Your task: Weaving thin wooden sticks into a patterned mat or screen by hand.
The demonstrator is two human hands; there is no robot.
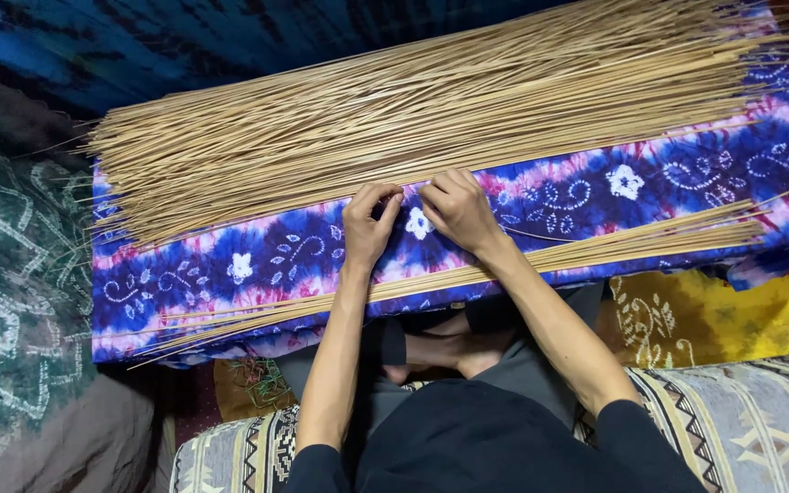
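**Inspector:** Firstly, the position of the material is to be recorded. A broad sheaf of thin straw-coloured reeds [431, 110] is laid across the upper half of the frame, on a blue, purple and pink tie-dyed cloth [267, 256] that covers a raised surface. A narrower band of reeds [595, 248] is seen lower down, running from lower left to right of centre, just beside the forearms.

**Assessor:** And the hands?

**Inspector:** Both are placed at the centre of the frame, at the near edge of the broad sheaf. The left hand [367, 224] is curled, fingertips drawn together toward the thumb; the right hand [458, 208] is likewise bent, fingers pressed close. A pinch on a single strand or a few is suggested, but what exactly is held between the fingertips cannot be told, the strands being too fine.

**Assessor:** How is the material judged to handle?

**Inspector:** Each reed is judged very light, springy along its length, and liable to snap or kink if bent sharply. The smooth surface is likely slippery, so strands may slide from a loose pinch. Hold is best taken near mid-length between fingertip pads, with the rest left supported on the cloth.

**Assessor:** Surroundings?

**Inspector:** A green patterned fabric [11, 274] is noted at left, a yellow cloth [741, 315] at lower right, and a striped woven cushion [741, 411] below.
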